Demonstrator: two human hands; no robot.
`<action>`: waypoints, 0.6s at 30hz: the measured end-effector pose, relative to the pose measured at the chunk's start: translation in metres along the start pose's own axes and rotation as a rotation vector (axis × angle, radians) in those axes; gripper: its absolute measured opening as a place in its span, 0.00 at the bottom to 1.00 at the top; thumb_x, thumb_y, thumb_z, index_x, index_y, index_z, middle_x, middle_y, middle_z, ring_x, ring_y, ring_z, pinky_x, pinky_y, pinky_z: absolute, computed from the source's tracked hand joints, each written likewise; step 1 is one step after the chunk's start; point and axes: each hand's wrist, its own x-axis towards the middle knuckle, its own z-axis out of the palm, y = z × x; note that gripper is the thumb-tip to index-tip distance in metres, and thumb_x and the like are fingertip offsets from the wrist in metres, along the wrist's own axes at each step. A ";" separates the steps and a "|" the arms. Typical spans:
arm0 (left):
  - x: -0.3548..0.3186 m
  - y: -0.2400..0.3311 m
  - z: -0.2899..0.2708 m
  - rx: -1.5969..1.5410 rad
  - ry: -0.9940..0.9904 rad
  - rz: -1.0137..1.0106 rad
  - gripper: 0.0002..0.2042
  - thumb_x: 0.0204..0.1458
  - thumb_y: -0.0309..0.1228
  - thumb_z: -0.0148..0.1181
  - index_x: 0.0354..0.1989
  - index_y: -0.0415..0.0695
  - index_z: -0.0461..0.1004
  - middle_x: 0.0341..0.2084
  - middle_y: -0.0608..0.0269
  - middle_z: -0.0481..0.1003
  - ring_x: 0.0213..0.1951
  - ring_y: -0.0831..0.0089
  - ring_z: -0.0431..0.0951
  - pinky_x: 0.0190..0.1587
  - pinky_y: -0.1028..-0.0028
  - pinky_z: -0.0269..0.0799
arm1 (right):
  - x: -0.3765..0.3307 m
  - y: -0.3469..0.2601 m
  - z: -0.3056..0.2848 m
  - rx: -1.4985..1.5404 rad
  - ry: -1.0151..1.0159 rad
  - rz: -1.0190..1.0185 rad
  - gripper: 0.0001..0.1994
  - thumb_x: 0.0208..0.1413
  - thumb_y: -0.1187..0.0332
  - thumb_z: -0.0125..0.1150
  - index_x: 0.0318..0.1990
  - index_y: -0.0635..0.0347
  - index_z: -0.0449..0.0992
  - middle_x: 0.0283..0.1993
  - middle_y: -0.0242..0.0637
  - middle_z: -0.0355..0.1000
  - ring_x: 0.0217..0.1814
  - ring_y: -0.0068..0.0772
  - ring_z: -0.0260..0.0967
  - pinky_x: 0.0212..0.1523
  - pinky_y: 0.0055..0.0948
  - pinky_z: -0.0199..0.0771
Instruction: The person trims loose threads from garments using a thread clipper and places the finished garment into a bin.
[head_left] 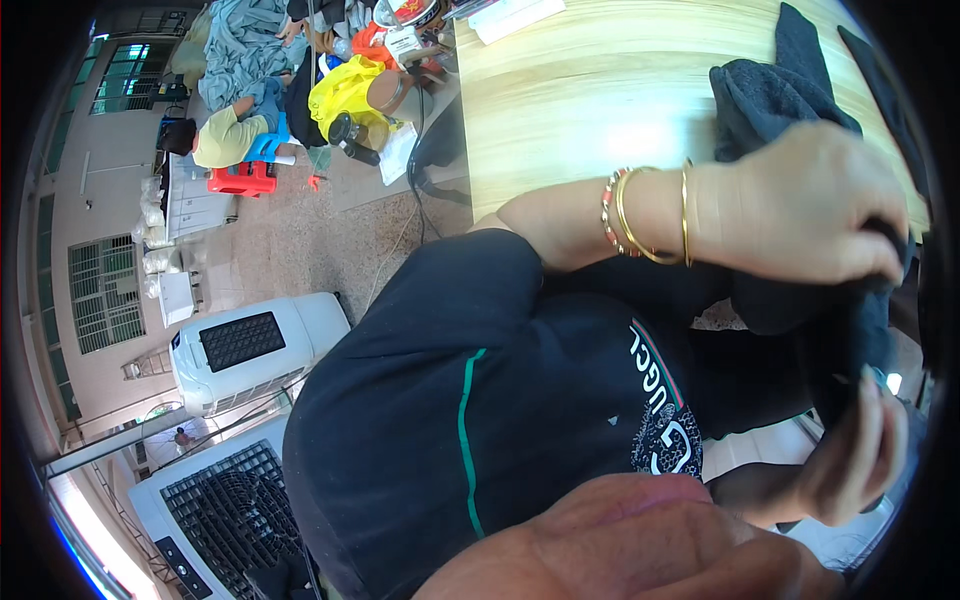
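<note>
- Head view: wood table top right, speckled floor to its left, two white air coolers lower left by a barred wall.
- Clutter at the far end of the floor: yellow bag, red stool, grey cloth pile. Another person in a yellow top sits there, well apart from me.
- Papers on the table's far edge.
- Dark cloth lies partly on the table at right and hangs down past the edge toward my lap.
- One hand, the upper one, with gold bangles on the wrist, fingers closed tight on the cloth at the table edge. Camera is tilted, so I take this as my left hand.
- Other hand, lower right, taken as my right: fingers curled round the hanging end of the cloth, pinching it.
- My black shirt with a green stripe fills the centre.
</note>
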 end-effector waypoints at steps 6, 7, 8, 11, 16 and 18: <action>-0.020 0.007 0.003 -0.297 -0.373 -0.399 0.12 0.49 0.34 0.64 0.31 0.35 0.79 0.21 0.55 0.77 0.25 0.67 0.78 0.29 0.70 0.71 | 0.003 -0.020 0.032 0.181 -0.150 -0.002 0.16 0.38 0.85 0.70 0.40 0.71 0.82 0.37 0.44 0.67 0.37 0.35 0.73 0.33 0.21 0.74; -0.024 0.001 0.006 -0.297 -0.350 -0.366 0.12 0.52 0.34 0.62 0.34 0.34 0.79 0.21 0.56 0.78 0.23 0.73 0.76 0.28 0.73 0.69 | 0.001 -0.018 0.031 0.228 -0.185 0.055 0.16 0.38 0.85 0.70 0.40 0.71 0.82 0.37 0.43 0.67 0.37 0.35 0.73 0.34 0.22 0.74; -0.026 0.000 0.005 -0.300 -0.352 -0.372 0.12 0.52 0.34 0.62 0.34 0.34 0.79 0.21 0.56 0.78 0.23 0.73 0.76 0.28 0.73 0.69 | -0.001 -0.016 0.031 0.277 -0.219 0.112 0.17 0.38 0.86 0.70 0.41 0.71 0.82 0.37 0.43 0.66 0.38 0.35 0.73 0.34 0.22 0.73; -0.029 -0.003 0.002 -0.403 -0.343 -0.485 0.13 0.53 0.35 0.62 0.35 0.34 0.80 0.21 0.57 0.78 0.24 0.76 0.75 0.28 0.75 0.69 | -0.004 -0.006 0.030 0.276 -0.308 0.106 0.20 0.40 0.89 0.65 0.46 0.72 0.79 0.37 0.43 0.68 0.39 0.35 0.71 0.39 0.23 0.70; -0.032 -0.007 0.001 -0.425 -0.309 -0.496 0.13 0.53 0.35 0.63 0.34 0.34 0.80 0.22 0.58 0.79 0.25 0.78 0.75 0.29 0.76 0.69 | 0.002 -0.012 0.033 0.213 -0.247 0.189 0.16 0.45 0.89 0.61 0.44 0.72 0.76 0.39 0.47 0.72 0.38 0.40 0.71 0.44 0.30 0.70; -0.034 -0.007 -0.001 -0.390 -0.324 -0.510 0.13 0.52 0.34 0.63 0.34 0.34 0.80 0.22 0.58 0.79 0.25 0.77 0.75 0.29 0.75 0.69 | 0.004 -0.012 0.030 0.335 -0.348 0.233 0.14 0.46 0.91 0.61 0.43 0.73 0.75 0.39 0.48 0.72 0.42 0.41 0.72 0.47 0.29 0.70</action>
